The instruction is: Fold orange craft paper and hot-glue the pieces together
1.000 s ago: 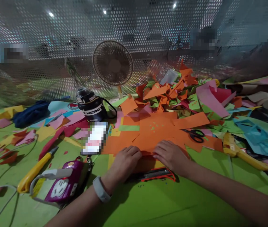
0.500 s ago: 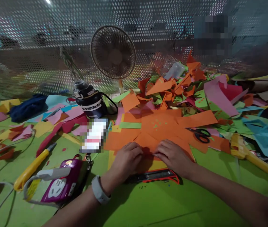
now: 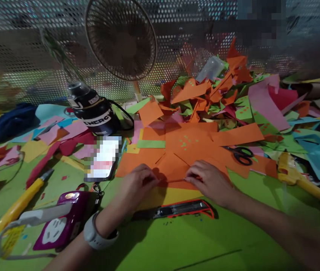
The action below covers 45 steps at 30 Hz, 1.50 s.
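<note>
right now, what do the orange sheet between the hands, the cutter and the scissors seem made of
The orange sheet looks like matte paper or thin card, with flat color and crisp edges. The cutter has smooth orange edging, probably plastic, along a darker, faintly shiny middle, perhaps metal. The scissors have smooth black handles, likely plastic; the blades are unclear.

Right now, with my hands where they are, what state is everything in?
Orange paper: spread over yellow paper
Left hand: curled at paper's near edge
Right hand: pinching that edge
Scissors: lying down, blades partly hidden
Utility knife: lying flat, blade unclear
Phone: screen lit
Bottle: upright, lid on
Fan: upright, spinning unclear
Power strip: some sockets free
Glue gun: lying, heat unclear
</note>
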### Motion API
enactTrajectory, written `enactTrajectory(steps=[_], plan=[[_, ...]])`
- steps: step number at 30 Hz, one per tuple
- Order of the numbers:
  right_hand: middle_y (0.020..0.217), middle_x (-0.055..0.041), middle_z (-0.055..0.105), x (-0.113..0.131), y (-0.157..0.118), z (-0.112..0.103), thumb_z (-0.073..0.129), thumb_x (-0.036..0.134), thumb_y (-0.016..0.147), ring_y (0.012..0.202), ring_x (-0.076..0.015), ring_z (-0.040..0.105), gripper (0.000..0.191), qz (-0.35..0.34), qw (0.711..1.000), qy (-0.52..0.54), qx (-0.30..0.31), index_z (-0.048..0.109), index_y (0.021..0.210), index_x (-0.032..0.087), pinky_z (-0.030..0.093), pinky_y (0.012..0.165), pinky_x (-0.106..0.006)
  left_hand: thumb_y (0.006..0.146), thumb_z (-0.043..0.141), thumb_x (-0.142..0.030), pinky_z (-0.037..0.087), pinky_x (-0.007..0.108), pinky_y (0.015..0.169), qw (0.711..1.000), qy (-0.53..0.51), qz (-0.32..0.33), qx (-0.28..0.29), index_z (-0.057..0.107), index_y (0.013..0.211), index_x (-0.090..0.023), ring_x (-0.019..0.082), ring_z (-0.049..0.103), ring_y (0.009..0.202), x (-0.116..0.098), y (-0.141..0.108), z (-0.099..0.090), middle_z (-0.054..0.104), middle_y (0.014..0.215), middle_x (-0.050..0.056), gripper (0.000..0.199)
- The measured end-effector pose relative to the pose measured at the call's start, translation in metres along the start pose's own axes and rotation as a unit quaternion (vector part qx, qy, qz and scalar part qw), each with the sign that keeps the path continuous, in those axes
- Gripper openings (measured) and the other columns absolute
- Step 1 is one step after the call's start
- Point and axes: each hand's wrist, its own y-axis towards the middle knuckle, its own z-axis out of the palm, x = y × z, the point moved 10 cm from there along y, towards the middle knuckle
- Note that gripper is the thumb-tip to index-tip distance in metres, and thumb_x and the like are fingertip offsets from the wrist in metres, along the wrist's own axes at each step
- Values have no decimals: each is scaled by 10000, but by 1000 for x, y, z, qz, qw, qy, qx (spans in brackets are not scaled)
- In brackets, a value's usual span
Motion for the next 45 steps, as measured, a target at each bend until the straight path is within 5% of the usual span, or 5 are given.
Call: enactTrajectory(steps=[15,19,23,26,45], plan=[[796,-11,625,-5,1,-2,610,196,874,800,-164,575,80,19,1000,15,3,628,796,200,418,669,-283,813,570,-232,470,293,565,985,109,-79,105,619,658,-182,172,608,627,33,-5,-23,638,738,34,171],[797,-15,630,-4,1,-3,600,213,879,795,-166,579,91,10,1000,23,2,626,793,203,426,667,-283,923,456,-353,515,448,717,971,234,-7,-56,673,890,-171,275,661,816,-3,-13,-38,703,918,109,285],[793,-18,633,-5,1,-2,604,192,865,796,-174,585,71,8,1000,16,3,628,799,203,436,677,-294,925,345,-583,340,503,1075,958,203,204,15,402,1390,-149,275,471,1283,-64,-34,20,527,1393,131,638],[800,-19,639,-5,1,-3,591,202,868,801,-176,595,82,6,1000,20,-4,624,794,211,450,695,-300,813,333,-755,215,491,1152,959,176,202,88,182,1492,-128,280,275,1409,-69,-42,49,334,1521,143,937],[810,-19,642,-8,4,1,587,234,883,799,-174,590,102,19,1000,19,15,629,791,215,444,683,-293,775,314,-799,92,531,1168,969,165,149,109,110,1500,-107,297,177,1438,-52,-41,61,225,1554,162,1023]])
